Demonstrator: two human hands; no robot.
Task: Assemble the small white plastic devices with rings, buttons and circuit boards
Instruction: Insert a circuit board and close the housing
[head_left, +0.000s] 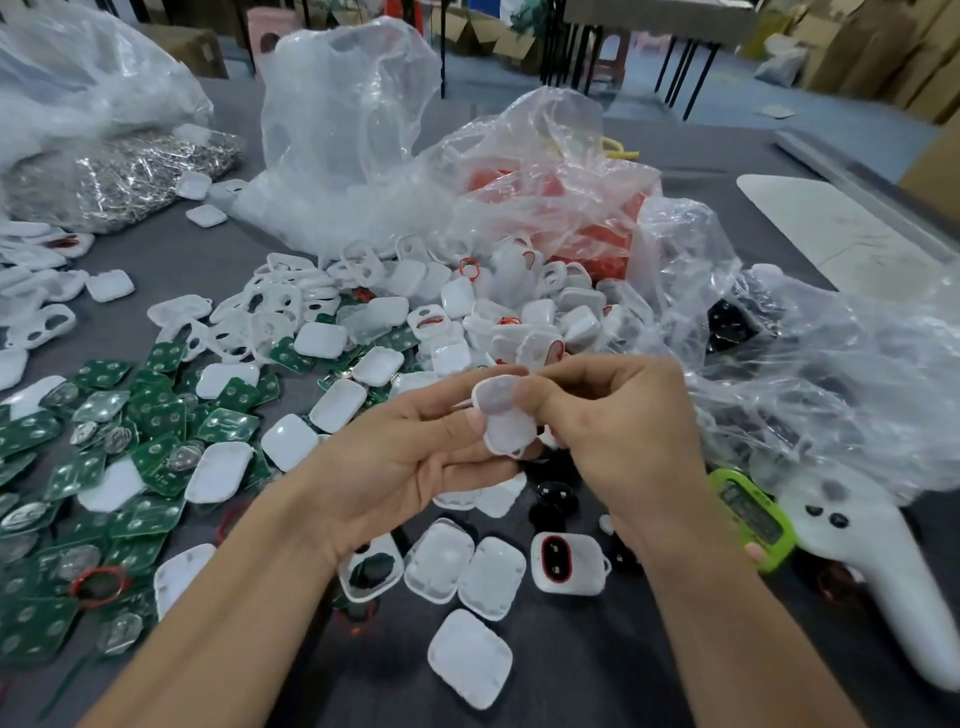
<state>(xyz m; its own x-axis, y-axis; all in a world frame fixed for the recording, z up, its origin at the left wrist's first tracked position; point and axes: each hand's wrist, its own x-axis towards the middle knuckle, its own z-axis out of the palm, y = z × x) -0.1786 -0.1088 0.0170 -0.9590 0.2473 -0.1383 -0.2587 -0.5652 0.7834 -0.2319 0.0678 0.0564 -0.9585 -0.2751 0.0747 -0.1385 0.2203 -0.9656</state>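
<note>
Both hands up at mid-frame, on one piece. L hand (413, 457) lies palm up, fingers curled beneath a small white rounded-square plastic shell (511, 431), thumb pressed on its edge. R hand (623, 431) sits at 3 o'clock of it, thumb and forefinger pinching the shell's upper end, other fingers tucked. The shell is held clear of the dark grey table (597, 665), plain side to camera. What's inside, can't tell.

Reads like the seating or snap-together step on this unit, approx mid-cycle; which insert is involved, no way to say.

Supplies all round:
- green square circuit boards (156, 457) spread at 9 o'clock
- heap of loose white plastic shells (519, 317) at 12
- glossy black round buttons (557, 496) just below the hands at 6
- thin red ring (98, 571) down at 8
- a white unit w/ red ring and black buttons fitted (567, 564) at 5

Next move, my guess: an even squeeze round the rim till it seats, no skew. Then down beside the 5 o'clock unit, and on to fresh parts.
</note>
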